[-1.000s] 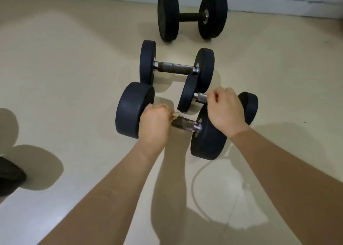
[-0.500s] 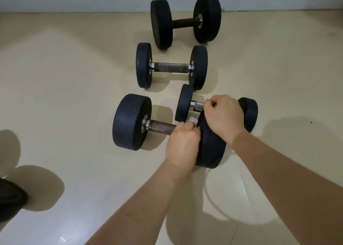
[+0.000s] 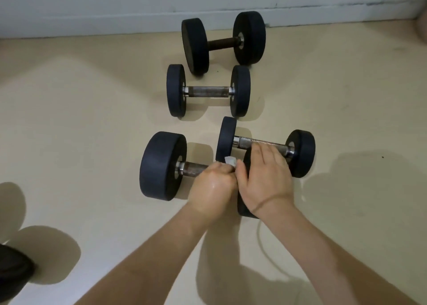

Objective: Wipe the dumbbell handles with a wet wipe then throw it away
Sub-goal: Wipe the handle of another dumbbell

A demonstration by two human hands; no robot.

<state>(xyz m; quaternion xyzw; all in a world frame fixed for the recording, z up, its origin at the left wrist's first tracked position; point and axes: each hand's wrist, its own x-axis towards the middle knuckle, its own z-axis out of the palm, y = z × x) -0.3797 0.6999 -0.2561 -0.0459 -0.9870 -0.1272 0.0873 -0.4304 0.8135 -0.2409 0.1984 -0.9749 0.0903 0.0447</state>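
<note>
Four dumbbells lie in a row on the floor (image 3: 69, 131), running out to the wall (image 3: 115, 4). The nearest dumbbell (image 3: 161, 166) is the landmark: its bar is the one being wiped. Behind its right end lies a smaller dumbbell (image 3: 300, 153), with two more beyond. The right hand (image 3: 265, 177) rests open on the nearest dumbbell's right weight, steadying it. The left hand (image 3: 211, 184) is fisted round the bar at its right end, touching the right hand, a wipe (image 3: 230, 161) poking from its grip. Best keep the weight pinned, squeeze firmly and twist while sliding the wipe along the whole bar.
</note>
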